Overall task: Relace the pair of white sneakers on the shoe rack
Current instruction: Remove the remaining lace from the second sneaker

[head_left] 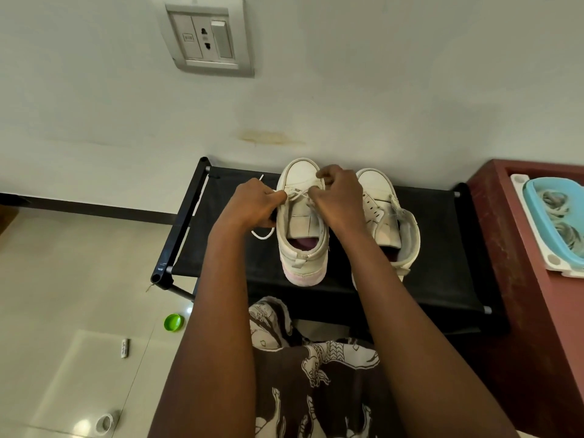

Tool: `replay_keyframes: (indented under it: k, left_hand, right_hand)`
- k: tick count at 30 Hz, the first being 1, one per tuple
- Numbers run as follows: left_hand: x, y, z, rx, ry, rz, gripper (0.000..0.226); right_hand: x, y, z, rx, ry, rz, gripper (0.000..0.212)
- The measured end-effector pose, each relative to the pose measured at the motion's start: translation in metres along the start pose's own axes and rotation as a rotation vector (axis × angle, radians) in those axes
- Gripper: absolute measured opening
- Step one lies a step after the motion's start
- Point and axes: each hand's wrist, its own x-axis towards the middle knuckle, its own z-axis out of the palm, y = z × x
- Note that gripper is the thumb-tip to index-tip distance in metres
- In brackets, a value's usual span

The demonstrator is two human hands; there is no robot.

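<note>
Black shoe rack (442, 248) against the pale wall, the pair on top. At the left sneaker (301, 248), your left hand (252, 203) pinches the lace (297, 195) and your right hand (339, 197) pinches its other side. Pull both sides even before the next eyelets. The right sneaker (379, 197) waits just beside.

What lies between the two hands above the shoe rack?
In the head view, a crossed white lace on the left-side sneaker runs between left hand and right hand.

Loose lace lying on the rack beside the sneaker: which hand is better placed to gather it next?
Left, likely. The left hand grips the lace on that side, slack just beside it; the right hand is across the sneaker, pinching at the eyelets.
</note>
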Motion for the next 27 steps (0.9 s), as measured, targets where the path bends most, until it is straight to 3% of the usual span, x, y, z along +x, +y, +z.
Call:
replay_keyframes:
  k: [6,11,15,18,21,27]
  left_hand:
    - [0.001,0.000,-0.001,-0.030,-0.014,0.008,0.031]
    - [0.002,-0.002,0.000,-0.119,-0.012,-0.021,0.029]
    - [0.003,-0.003,0.000,-0.128,-0.018,-0.030,0.028]
    - [0.004,-0.003,0.000,-0.142,-0.022,-0.037,0.029]
    - [0.004,-0.002,0.001,-0.153,-0.021,-0.037,0.029]
    - [0.002,-0.001,0.001,-0.134,-0.010,-0.026,0.028]
  right_hand:
    - [-0.005,-0.001,0.011,-0.364,-0.064,-0.211,0.026]
    - [-0.005,-0.005,0.007,-0.007,0.097,-0.149,0.018]
    - [0.005,0.005,-0.012,0.149,0.231,0.069,0.015]
    - [0.007,0.010,-0.014,-0.025,0.264,0.014,0.023]
    - [-0.001,0.002,-0.009,-0.272,0.121,-0.176,0.037]
    - [-0.010,0.001,0.012,-0.521,-0.025,-0.295,0.026]
